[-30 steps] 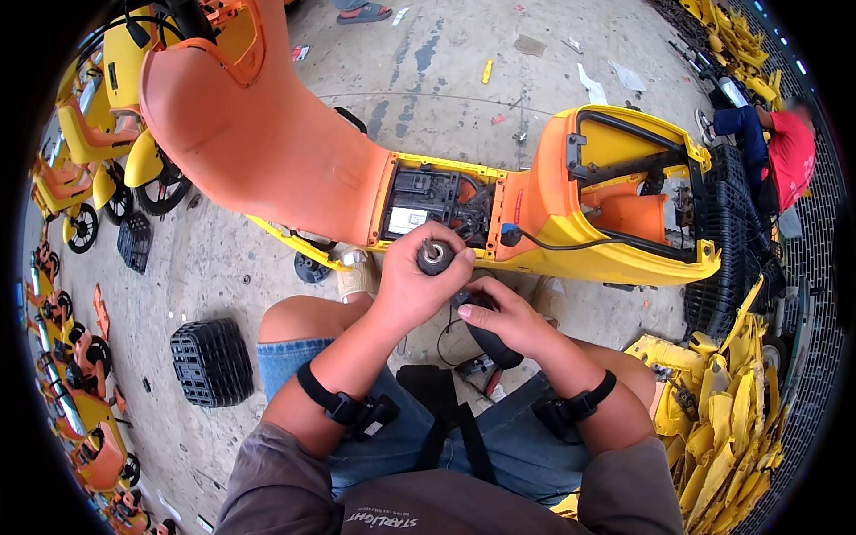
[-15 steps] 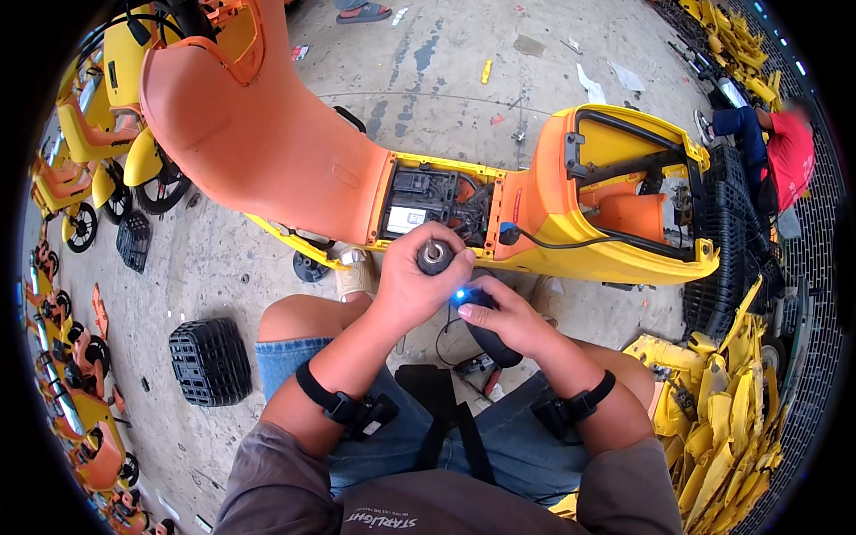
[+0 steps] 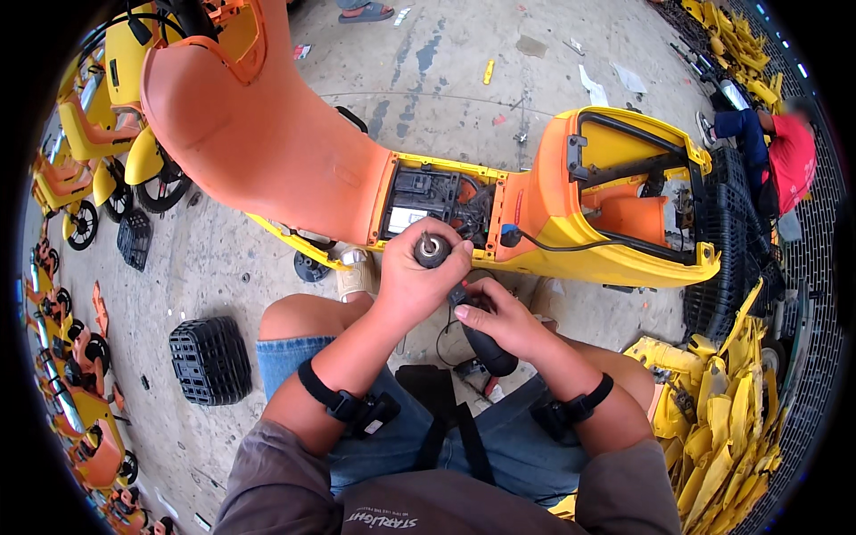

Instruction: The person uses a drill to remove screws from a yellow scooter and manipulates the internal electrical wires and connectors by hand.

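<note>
- Head view, hands: left hand (image 3: 415, 278) near the frame's centre; fingers curled closed round the front end of a black power drill (image 3: 489, 349); the chuck (image 3: 434, 253) and a metal bit (image 3: 428, 242) show above the grip, facing up at the camera
- Right hand (image 3: 505, 317) just right of and below it, gripping the drill's handle side; thumb lies across the top; the drill's rounded black end sticks out below the fingers
- Drill location: centre of frame, slightly low, in front of the lower edge of an orange-and-yellow scooter body (image 3: 294, 152); whether it touches the body, cannot tell
- Scooter body runs from upper left to right of centre; open compartment (image 3: 446, 201) mid-frame with black parts, wires and a white-labelled block (image 3: 406, 220); black cable (image 3: 580, 243) along the near edge of its rear part
- Lower centre: seated person's denim shorts (image 3: 374, 437), black straps (image 3: 432, 392) between the legs; black band with a small device on each forearm; red-and-black item on the floor, partly hidden
- Left: black crate (image 3: 211, 361) on concrete floor; smaller black crate (image 3: 134, 241) above it; more scooters at upper left and along the left rim
- Right: heaped yellow panels (image 3: 722, 419) at lower right; person in a red top (image 3: 792, 160) at upper right; sandalled foot (image 3: 366, 13) at top edge
</note>
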### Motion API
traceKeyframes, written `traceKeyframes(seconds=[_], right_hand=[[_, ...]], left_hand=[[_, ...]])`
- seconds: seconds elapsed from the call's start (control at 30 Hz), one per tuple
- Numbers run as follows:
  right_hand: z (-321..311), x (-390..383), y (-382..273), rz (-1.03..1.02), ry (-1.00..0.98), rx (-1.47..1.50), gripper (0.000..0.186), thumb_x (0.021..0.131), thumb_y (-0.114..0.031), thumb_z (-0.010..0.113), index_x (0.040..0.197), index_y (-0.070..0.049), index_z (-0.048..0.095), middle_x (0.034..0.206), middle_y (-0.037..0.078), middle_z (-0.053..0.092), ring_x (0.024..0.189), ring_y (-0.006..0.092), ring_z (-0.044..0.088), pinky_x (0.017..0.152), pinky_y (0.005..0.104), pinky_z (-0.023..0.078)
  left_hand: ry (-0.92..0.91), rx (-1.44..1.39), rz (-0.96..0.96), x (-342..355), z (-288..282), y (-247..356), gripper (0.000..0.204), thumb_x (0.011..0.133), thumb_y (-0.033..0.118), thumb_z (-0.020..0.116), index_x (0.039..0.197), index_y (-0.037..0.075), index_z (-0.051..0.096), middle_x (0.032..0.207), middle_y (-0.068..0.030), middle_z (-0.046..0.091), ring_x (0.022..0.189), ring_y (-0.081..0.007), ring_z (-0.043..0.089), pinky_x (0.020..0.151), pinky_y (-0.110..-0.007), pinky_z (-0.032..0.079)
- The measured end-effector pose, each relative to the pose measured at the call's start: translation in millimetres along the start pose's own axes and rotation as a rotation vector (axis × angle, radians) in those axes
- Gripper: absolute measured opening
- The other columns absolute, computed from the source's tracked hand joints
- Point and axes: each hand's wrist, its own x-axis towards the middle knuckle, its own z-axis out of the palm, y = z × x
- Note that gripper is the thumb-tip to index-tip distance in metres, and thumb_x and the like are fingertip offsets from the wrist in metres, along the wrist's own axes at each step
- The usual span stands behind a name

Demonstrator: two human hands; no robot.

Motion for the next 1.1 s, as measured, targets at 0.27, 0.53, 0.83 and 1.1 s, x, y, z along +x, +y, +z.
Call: traceKeyframes(seconds=[0.27,0.53,0.83,1.1], right_hand=[[-0.9,0.5,1.5,-0.019,-0.013,0.04,0.062,0.094,-0.044,0.076,0.126,0.004,0.053,0.104,0.009,0.062,0.095,0.0154,0.057,0.088,0.032,0.049],[22.5,2.3,7.4,0.187,0.028,0.008,0.064,0.094,-0.047,0.074,0.123,0.006,0.053,0.103,0.012,0.067,0.098,0.016,0.063,0.087,0.0315,0.051],[18.6,2.2,-3.9,0.303,-0.2,0.267,0.054,0.097,-0.05,0.068,0.111,0.0,0.056,0.085,0.01,0.067,0.071,0.0181,0.067,0.066,0.0334,0.057],[19.6,-1.3,-14.9,0.27,-0.116,0.088,0.05,0.098,-0.047,0.066,0.107,0.0,0.054,0.08,0.009,0.065,0.068,0.0184,0.067,0.063,0.0341,0.057]], left_hand=[[0.039,-0.023,-0.012,0.3,4.0,-3.4,0.016,0.092,0.009,0.076,0.085,0.002,0.064,0.076,0.0007,0.064,0.066,-0.0032,0.057,0.059,-0.023,0.047],[0.234,-0.015,-0.037,-2.1,12.6,-18.0,0.018,0.094,0.011,0.076,0.083,0.003,0.065,0.069,0.0051,0.06,0.064,-0.0016,0.052,0.056,-0.021,0.042],[0.231,-0.084,-0.05,-4.5,9.6,-13.3,0.016,0.096,0.012,0.074,0.085,0.003,0.066,0.069,0.0022,0.064,0.062,-0.0026,0.055,0.055,-0.021,0.044],[0.166,-0.099,-0.064,-0.7,4.9,-9.3,0.016,0.098,0.012,0.071,0.088,0.0,0.064,0.072,-0.0062,0.069,0.067,-0.0092,0.064,0.062,-0.025,0.051]])
